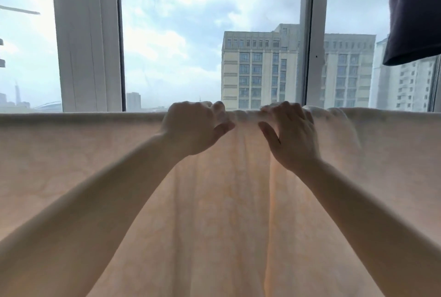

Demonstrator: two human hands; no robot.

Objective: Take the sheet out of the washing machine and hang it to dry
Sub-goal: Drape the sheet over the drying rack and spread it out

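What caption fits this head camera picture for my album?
Both hands, left and right, grip the sheet's top fold by the window.

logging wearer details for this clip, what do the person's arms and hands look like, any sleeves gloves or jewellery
Both forearms are bare as far as the frame shows: no sleeves in view. The left hand and right hand wear no gloves, and no rings, watch or bracelets are visible.
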